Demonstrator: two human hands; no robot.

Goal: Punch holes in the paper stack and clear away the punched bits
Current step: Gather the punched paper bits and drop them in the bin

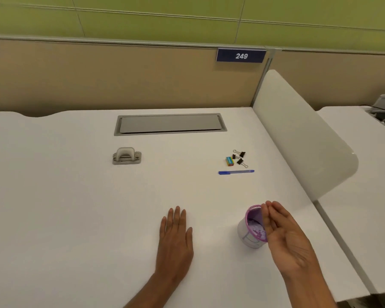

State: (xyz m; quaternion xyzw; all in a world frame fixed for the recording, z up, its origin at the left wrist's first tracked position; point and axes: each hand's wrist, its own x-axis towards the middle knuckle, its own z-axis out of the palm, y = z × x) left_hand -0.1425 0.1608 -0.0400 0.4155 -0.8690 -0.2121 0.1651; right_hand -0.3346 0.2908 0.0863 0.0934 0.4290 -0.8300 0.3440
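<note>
A grey hole punch (pixel 126 155) sits on the white desk (pixel 76 207), far left of centre. A small purple-rimmed cup (pixel 251 230) with pale bits inside stands near the front right. My right hand (pixel 285 236) is open, palm turned left, fingers together, tilted right over the cup's rim. My left hand (pixel 175 238) lies flat on the desk, palm down, holding nothing. No paper stack is in view.
A blue pen (pixel 236 172), a small colourful box (pixel 229 161) and black binder clips (pixel 240 157) lie at the right. A grey cable hatch (pixel 170 124) is set in the desk's back. A white divider panel (pixel 298 138) borders the right side.
</note>
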